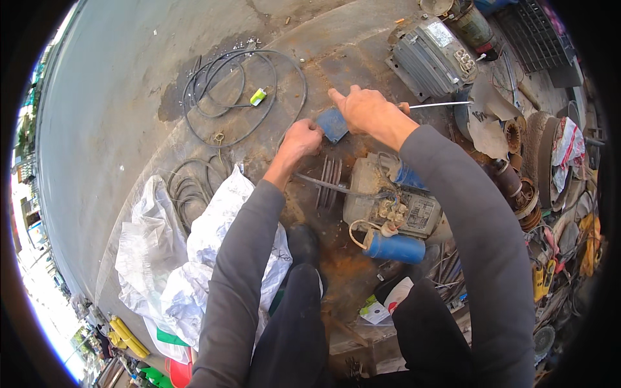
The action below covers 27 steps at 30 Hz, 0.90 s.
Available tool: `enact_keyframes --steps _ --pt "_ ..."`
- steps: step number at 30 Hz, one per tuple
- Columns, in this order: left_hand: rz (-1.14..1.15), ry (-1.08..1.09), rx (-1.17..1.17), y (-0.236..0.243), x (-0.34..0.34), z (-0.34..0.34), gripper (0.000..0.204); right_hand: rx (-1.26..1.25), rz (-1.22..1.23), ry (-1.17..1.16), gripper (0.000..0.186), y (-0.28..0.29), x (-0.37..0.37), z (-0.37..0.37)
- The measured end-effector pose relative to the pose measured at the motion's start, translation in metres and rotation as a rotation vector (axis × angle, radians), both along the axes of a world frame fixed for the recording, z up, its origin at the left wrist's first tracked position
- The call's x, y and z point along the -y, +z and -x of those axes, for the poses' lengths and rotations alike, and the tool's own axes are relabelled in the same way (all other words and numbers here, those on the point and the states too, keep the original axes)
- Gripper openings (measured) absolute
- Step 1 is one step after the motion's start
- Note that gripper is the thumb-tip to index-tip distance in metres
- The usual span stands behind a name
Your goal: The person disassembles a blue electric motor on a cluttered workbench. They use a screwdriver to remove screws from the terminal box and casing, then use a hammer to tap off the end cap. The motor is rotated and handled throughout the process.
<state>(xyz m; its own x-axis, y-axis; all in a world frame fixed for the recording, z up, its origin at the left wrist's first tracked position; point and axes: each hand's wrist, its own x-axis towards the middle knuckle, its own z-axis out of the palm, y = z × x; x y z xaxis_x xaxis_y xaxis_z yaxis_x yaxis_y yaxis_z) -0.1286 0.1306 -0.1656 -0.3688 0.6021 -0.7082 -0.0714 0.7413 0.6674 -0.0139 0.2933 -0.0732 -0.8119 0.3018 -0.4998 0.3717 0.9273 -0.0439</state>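
My right hand is closed round a screwdriver, its metal shaft pointing right and a bit of orange-brown handle showing. Beside it my left hand has its fingers curled together; what they hold, if anything, is hidden. Between the hands lies a flat blue plate, its left edge close to my left fingertips. Nearer to me sits a worn electric motor with exposed terminals, a grooved pulley on its left and a blue cylinder wired at its front. A dark cable crosses from the terminals toward the left.
Coiled black cable with a green-and-white plug lies at the far left. White sacks lie by my left leg. A grey finned motor stands far right, near a black crate. Mixed parts and tools crowd the right side.
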Motion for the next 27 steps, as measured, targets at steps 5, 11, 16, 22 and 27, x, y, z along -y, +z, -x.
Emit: enact_keyframes --steps 5,11,16,22,27 --pt "0.093 -0.227 -0.076 -0.003 -0.005 0.002 0.028 0.052 0.044 0.134 0.063 -0.040 0.003 0.010" --pt "0.113 -0.190 0.072 0.017 -0.008 0.000 0.033 0.127 0.138 0.119 0.072 -0.020 -0.006 0.016" --pt "-0.083 -0.021 0.275 0.028 -0.011 -0.002 0.032 0.032 0.105 0.037 0.075 0.036 -0.012 0.013" --pt "-0.323 0.389 0.707 0.045 -0.028 -0.019 0.029 -0.107 0.036 0.090 0.071 0.089 0.008 -0.003" --pt "-0.457 0.522 0.947 0.063 -0.036 -0.035 0.034 -0.217 0.047 0.130 0.065 0.111 0.021 -0.011"
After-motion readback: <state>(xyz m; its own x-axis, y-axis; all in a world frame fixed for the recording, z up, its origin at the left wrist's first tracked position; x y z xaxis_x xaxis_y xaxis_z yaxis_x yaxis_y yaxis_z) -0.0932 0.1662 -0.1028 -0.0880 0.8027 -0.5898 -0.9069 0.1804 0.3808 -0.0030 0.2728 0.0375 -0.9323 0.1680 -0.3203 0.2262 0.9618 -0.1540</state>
